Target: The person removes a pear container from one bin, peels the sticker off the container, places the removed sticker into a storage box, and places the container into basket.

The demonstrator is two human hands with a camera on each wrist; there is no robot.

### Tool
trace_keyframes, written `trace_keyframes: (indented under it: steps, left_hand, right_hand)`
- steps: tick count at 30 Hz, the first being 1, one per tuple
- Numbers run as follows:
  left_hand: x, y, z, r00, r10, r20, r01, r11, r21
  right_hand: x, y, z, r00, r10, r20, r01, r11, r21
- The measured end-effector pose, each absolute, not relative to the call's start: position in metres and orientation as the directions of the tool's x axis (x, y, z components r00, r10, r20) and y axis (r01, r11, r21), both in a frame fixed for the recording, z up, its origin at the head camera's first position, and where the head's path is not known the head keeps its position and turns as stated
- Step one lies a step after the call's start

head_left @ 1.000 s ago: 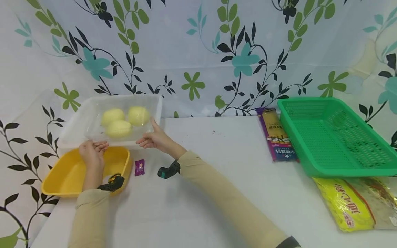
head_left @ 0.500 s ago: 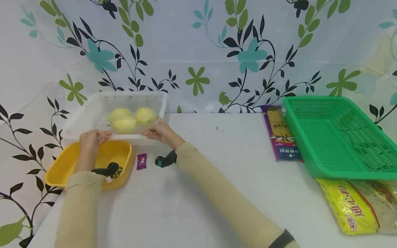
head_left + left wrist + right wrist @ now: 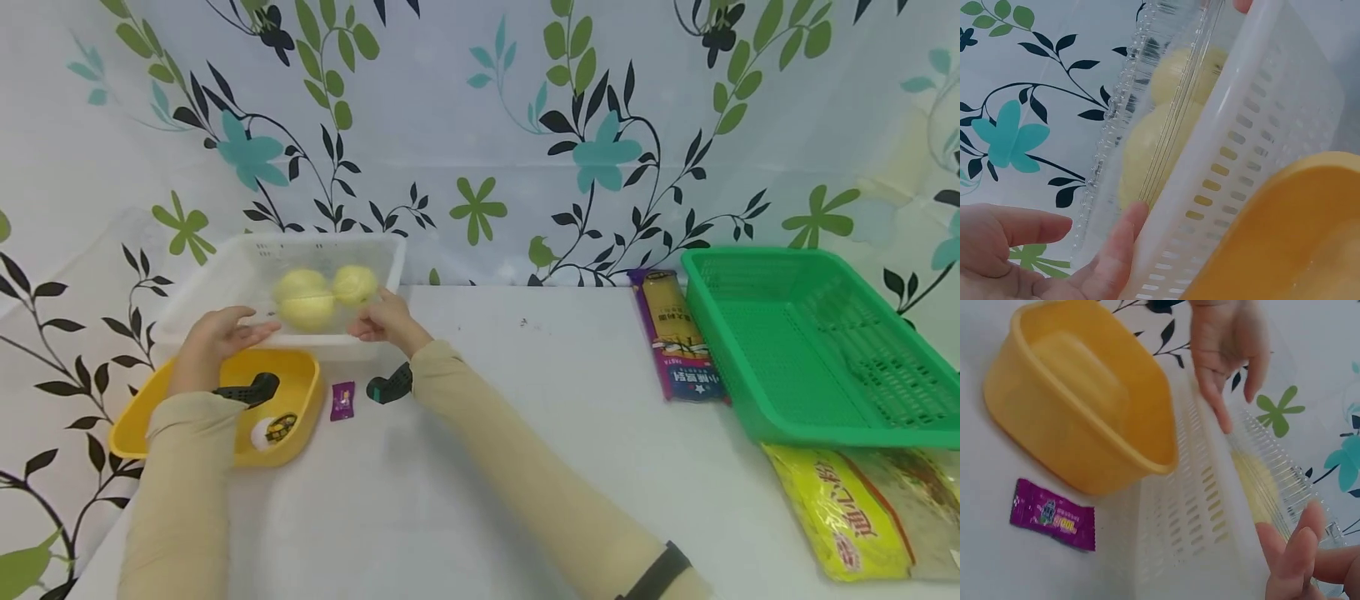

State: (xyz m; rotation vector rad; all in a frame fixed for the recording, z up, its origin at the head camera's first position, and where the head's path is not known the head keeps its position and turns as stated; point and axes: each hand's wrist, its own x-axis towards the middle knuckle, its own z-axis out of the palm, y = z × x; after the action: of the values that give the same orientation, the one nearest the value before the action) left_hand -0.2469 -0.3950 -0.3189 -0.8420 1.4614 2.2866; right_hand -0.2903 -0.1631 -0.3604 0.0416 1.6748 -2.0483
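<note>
A clear plastic box point(image 3: 1166, 137) with pale yellow fruits point(image 3: 306, 302) inside sits tilted in the white slotted basket point(image 3: 1241, 119). At the basket's near rim is my left hand point(image 3: 217, 337), thumb and fingers spread apart; a fingertip point(image 3: 1138, 212) touches the rim beside the box. My right hand point(image 3: 386, 323) is at the box's right end, and its curled fingers point(image 3: 1297, 550) pinch the plastic edge there. The box partly hides the thumb's contact.
A yellow basin point(image 3: 1085, 437) with a small black-and-yellow item point(image 3: 281, 427) stands before the basket. Beside it lies a purple candy packet point(image 3: 342, 400). At right are a green basket point(image 3: 795, 333), a pasta packet point(image 3: 678, 342) and a yellow noodle bag point(image 3: 847, 512).
The box has settled lower into the white basket. My left fingers have spread and loosened from its edge; my right fingers, earlier straighter, have curled. The head view has shifted slightly.
</note>
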Motion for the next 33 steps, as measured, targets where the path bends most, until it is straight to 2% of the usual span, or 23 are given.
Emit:
trace_keyframes:
  steps: [6,11,20,33]
  left_hand:
    - [-0.257,-0.388,-0.323,-0.740,-0.039,-0.672,-0.573,-0.486,0.660]
    - [-0.260,-0.386,-0.328,-0.705,-0.076,-0.705,-0.579,-0.511,0.635]
    - [-0.257,-0.385,-0.323,-0.701,-0.200,-0.685,-0.604,-0.343,0.719]
    - [-0.260,-0.391,-0.326,-0.729,-0.184,-0.660,-0.596,-0.305,0.743]
  right_hand:
    - [-0.286,-0.160,-0.362,-0.908,-0.312,-0.282,0.314,-0.059,-0.947]
    - [-0.289,-0.163,-0.360,-0.912,-0.257,-0.319,0.320,0.039,-0.947]
    - [-0.304,-0.178,-0.364,-0.901,-0.272,-0.337,0.277,0.237,-0.931]
    - [-0.295,-0.175,-0.368,-0.941,-0.278,-0.194,0.167,0.117,-0.979]
